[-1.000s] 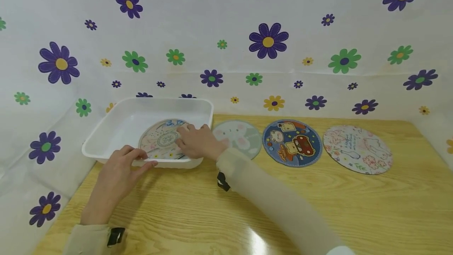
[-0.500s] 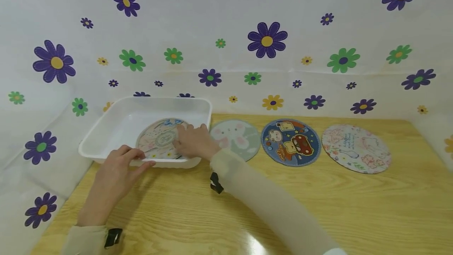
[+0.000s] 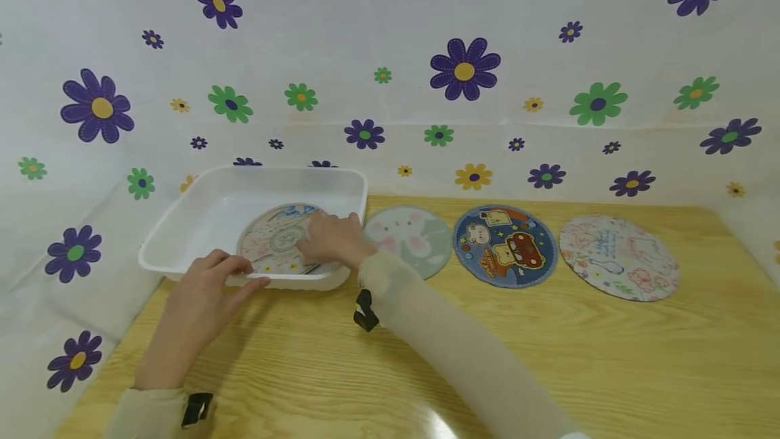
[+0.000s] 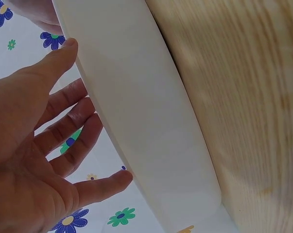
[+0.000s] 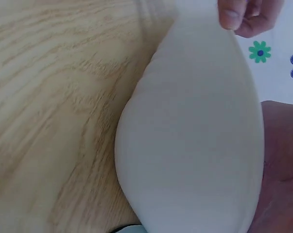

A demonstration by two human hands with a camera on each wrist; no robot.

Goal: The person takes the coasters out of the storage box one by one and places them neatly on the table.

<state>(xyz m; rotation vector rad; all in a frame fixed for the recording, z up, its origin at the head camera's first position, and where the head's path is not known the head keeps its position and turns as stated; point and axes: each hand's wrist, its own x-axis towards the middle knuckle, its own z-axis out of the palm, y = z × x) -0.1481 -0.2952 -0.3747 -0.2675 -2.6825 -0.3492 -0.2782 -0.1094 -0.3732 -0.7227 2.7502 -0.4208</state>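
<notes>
Very little is changing just now: the right hand [image 3: 332,239] is curling its fingers a little further down at the right part of the round printed mat [image 3: 277,232], and its sleeve and dark wrist strap [image 3: 365,310] are shifting slightly leftward, while the mat is showing no clear movement inside the white plastic tray [image 3: 213,229]. That seems to mean the work is staying on this one mat and its place in the tray. Whether the right fingers are pinching the mat or only pressing it, I cannot tell, since their tips are hidden. The left hand [image 3: 204,300] is gripping the near rim, its thumb lying outside and its fingers reaching over to the inside. The mat is looking pale cream and pinkish, with blue touches along its far edge, a grey circular emblem near the middle and small yellow flowers toward the near side; the rim and right hand are hiding the rest. A pale green rabbit mat [image 3: 420,239] is lying just right of the tray on the wooden table [image 3: 292,358].
</notes>
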